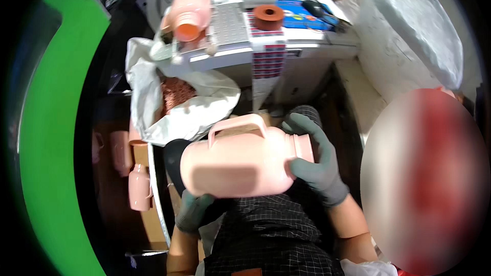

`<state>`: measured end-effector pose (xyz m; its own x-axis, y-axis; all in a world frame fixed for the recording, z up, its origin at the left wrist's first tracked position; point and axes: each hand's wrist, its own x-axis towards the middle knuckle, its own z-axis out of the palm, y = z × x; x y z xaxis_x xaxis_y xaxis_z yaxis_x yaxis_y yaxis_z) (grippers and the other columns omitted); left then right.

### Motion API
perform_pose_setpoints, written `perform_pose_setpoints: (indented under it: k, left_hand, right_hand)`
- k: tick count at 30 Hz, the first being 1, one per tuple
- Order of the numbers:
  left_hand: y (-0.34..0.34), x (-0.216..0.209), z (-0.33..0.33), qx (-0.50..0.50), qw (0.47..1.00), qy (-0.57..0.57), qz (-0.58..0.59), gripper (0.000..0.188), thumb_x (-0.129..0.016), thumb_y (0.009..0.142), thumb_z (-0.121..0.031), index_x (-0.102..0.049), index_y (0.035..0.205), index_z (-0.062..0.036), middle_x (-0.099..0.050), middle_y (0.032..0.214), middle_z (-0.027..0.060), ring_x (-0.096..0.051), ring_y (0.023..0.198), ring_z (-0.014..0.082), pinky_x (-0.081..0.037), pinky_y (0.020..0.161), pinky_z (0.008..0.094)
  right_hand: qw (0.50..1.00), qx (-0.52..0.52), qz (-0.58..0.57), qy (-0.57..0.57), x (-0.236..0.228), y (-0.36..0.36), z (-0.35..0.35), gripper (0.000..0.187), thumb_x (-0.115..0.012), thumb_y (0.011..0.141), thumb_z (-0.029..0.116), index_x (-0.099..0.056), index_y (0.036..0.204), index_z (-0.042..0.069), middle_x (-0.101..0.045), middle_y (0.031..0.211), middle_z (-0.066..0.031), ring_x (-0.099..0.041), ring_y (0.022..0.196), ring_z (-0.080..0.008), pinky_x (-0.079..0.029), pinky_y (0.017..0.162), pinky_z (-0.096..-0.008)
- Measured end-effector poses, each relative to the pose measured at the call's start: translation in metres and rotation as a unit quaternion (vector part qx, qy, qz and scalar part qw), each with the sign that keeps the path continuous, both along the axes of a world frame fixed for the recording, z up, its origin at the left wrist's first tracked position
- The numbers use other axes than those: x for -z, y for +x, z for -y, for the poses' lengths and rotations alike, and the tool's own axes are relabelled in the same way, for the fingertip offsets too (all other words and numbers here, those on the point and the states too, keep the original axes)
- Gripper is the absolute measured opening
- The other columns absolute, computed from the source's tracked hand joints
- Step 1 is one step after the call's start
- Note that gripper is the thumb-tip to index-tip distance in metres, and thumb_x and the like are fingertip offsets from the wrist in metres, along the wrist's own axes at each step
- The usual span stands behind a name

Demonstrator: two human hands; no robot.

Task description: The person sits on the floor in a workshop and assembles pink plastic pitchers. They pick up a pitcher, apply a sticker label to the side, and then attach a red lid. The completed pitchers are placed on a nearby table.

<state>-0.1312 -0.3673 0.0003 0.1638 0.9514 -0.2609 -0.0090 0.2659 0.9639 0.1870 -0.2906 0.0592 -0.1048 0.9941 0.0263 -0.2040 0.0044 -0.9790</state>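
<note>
1. My right hand (316, 166), in a grey knit glove, is wrapped around the neck end of a pale pink plastic jug body with a loop handle (240, 161), fingers curled over its right end and gripping it.
2. My left hand (193, 210), also in a grey glove, sits under the jug's left, bottom end; it touches the jug from below, but I cannot tell how far its fingers close around it.
3. The jug lies on its side just above my lap, handle up and pointing away from me, neck to the right.
4. Below it is my black checked apron (271, 240).
5. Just beyond the jug, to the left, a white woven sack (153, 102) stands open with small reddish-brown parts (176, 94) inside.
6. Low at the left, near my left forearm, more pink jug bodies (139, 186) stand together.
7. Farther off is a grey table (266, 46); on its left end another pink jug (190, 7) lies with its orange mouth toward me.
8. A brown-orange ring-shaped cap (268, 17) sits near the middle of that table.
9. At the far right is a big white bag (414, 25).
</note>
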Motion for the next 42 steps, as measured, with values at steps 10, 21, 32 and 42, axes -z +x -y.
perform_pose_setpoints:
  k: [10,21,32,42]
  left_hand:
    - [0.138,-0.002,-0.021,0.077,0.821,0.418,-0.382,0.088,-0.093,0.069,-0.044,-0.055,0.137,-0.0011,-0.059,0.135,0.0198,-0.056,0.129,0.0394,-0.042,0.109,0.0548]
    - [0.134,0.002,-0.058,0.149,0.804,0.454,-0.355,0.085,-0.082,0.074,-0.06,-0.058,0.133,-0.0031,-0.069,0.118,0.0133,-0.065,0.107,0.0351,-0.046,0.098,0.0533]
    - [0.106,-0.018,-0.039,0.051,0.858,0.443,-0.255,0.069,-0.088,0.073,-0.045,-0.066,0.123,-0.0024,-0.071,0.124,0.0181,-0.07,0.115,0.0369,-0.048,0.11,0.0544]
    - [0.075,-0.006,-0.038,-0.01,0.882,0.401,-0.248,0.07,-0.092,0.07,-0.037,-0.065,0.125,-0.0037,-0.072,0.122,0.0182,-0.07,0.114,0.038,-0.049,0.11,0.054]
  right_hand:
    - [0.933,0.05,0.314,0.167,0.036,-0.01,0.069,0.065,-0.081,0.084,0.017,-0.053,0.141,0.0,-0.059,0.131,-0.0192,-0.063,0.116,-0.0362,-0.054,0.099,-0.0422]
    - [0.772,-0.252,0.529,0.246,0.003,0.018,0.029,0.054,-0.075,0.088,0.056,-0.07,0.106,0.005,-0.068,0.097,-0.0134,-0.071,0.082,-0.0285,-0.057,0.071,-0.0399]
    - [0.819,-0.034,0.331,0.467,0.045,-0.013,0.033,0.029,-0.084,0.081,0.034,-0.068,0.075,0.011,-0.067,0.076,-0.0052,-0.065,0.061,-0.0227,-0.048,0.053,-0.0314]
    - [0.917,-0.071,0.28,0.275,0.034,-0.059,0.015,0.026,-0.061,0.093,0.005,-0.06,0.067,0.005,-0.057,0.063,-0.0083,-0.056,0.052,-0.0243,-0.044,0.05,-0.0346]
